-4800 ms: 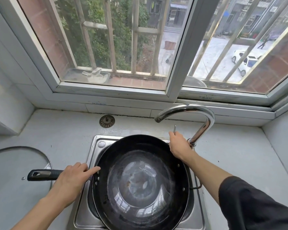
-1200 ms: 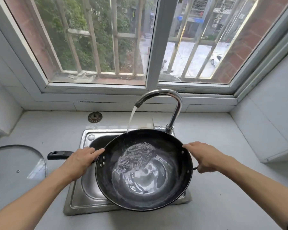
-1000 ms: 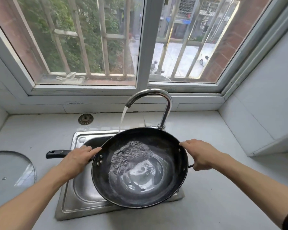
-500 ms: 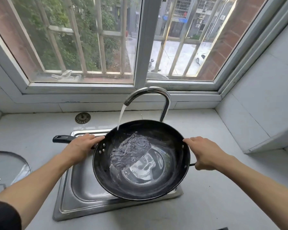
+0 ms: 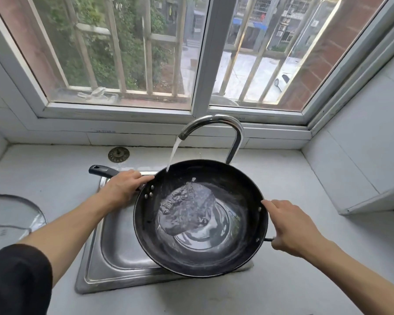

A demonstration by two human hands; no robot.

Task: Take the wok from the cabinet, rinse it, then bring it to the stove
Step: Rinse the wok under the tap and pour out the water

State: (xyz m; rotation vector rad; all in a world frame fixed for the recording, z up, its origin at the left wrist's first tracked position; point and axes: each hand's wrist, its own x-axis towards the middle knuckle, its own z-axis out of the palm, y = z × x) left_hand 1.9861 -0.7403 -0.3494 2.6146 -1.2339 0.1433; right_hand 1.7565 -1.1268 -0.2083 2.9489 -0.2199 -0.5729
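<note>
A black wok point(image 5: 234, 253) is held over the right part of the steel sink point(image 5: 114, 260), tilted slightly. Water streams from the curved chrome faucet point(image 5: 214, 122) onto the wok's far left rim and pools inside. My left hand point(image 5: 123, 187) grips the long black handle point(image 5: 100, 170) close to the wok's body. My right hand point(image 5: 293, 226) holds the small loop handle on the wok's right rim. The stove is not in view.
A glass lid point(image 5: 11, 214) lies on the counter at the far left. A round sink strainer point(image 5: 118, 154) rests by the back wall. A barred window runs behind the faucet, and a tiled wall block stands at the right.
My right hand left the faucet lever and took the wok's right handle; water now runs. Over the last second the wok has shifted right and risen a little above the sink.
</note>
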